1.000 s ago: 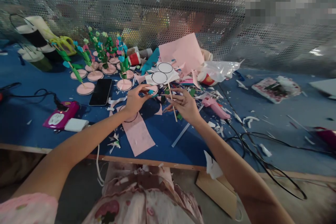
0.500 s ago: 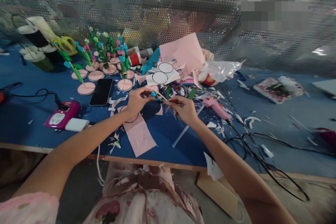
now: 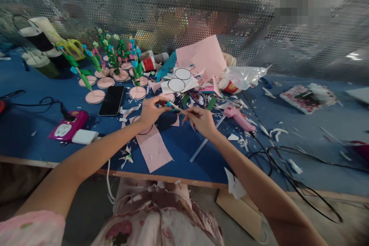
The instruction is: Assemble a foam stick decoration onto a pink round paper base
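My left hand [image 3: 151, 112] pinches a small blue paper flower [image 3: 169, 103] between thumb and fingertips, at the left end of a thin wooden stick [image 3: 176, 108]. The stick's other end is in the closed fingers of my right hand [image 3: 201, 120], which partly hide it. Both hands hover over the blue table [image 3: 180, 146], just above the paper scraps. Below my left hand lies a pink paper strip [image 3: 154, 152] with a black circle drawn on it. Beyond it stand several paper flowers [image 3: 137, 65] on round pink bases [image 3: 137, 92].
A black phone [image 3: 111, 101] and a purple power socket [image 3: 69, 126] are on the left. Right of my hands are a pink glue gun [image 3: 239, 119], a clear glue stick [image 3: 206, 142] and looping black cable [image 3: 269, 161]. Pink sheets [image 3: 201, 57] lean at the mesh [image 3: 196, 15].
The wooden stick's left end has tipped down slightly toward the blue flower. Both hands stay in nearly the same place, still closed.
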The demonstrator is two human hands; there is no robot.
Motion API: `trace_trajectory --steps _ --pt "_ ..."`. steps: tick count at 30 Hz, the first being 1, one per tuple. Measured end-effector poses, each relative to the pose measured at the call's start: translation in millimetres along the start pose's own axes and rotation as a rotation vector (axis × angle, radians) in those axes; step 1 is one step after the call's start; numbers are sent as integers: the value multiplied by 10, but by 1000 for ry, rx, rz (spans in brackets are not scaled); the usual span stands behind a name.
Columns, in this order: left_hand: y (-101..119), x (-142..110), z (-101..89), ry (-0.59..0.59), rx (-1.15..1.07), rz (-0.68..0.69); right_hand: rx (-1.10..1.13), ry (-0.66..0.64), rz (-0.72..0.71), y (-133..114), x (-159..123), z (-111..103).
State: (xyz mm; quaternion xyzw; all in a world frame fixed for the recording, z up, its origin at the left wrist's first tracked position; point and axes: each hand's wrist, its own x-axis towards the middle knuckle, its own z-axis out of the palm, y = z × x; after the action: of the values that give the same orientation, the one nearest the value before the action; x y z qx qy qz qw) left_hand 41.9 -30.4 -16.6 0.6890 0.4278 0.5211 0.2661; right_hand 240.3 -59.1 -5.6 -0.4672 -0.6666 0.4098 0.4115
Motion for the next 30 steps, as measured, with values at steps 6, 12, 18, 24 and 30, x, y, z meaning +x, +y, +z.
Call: trace_trajectory --steps 6,12,18,24,30 --pt "11 -3 0 13 -7 19 -1 -13 2 37 -1 7" --pt "11 4 1 26 -13 34 -27 -12 -6 68 3 7" --pt "-39 6 13 43 1 37 -42 -23 -17 61 3 1" --pt "-57 5 14 48 17 53 -46 -24 -17 40 2 -1" --pt "-68 3 15 51 5 63 -27 -37 -6 14 -6 -7"
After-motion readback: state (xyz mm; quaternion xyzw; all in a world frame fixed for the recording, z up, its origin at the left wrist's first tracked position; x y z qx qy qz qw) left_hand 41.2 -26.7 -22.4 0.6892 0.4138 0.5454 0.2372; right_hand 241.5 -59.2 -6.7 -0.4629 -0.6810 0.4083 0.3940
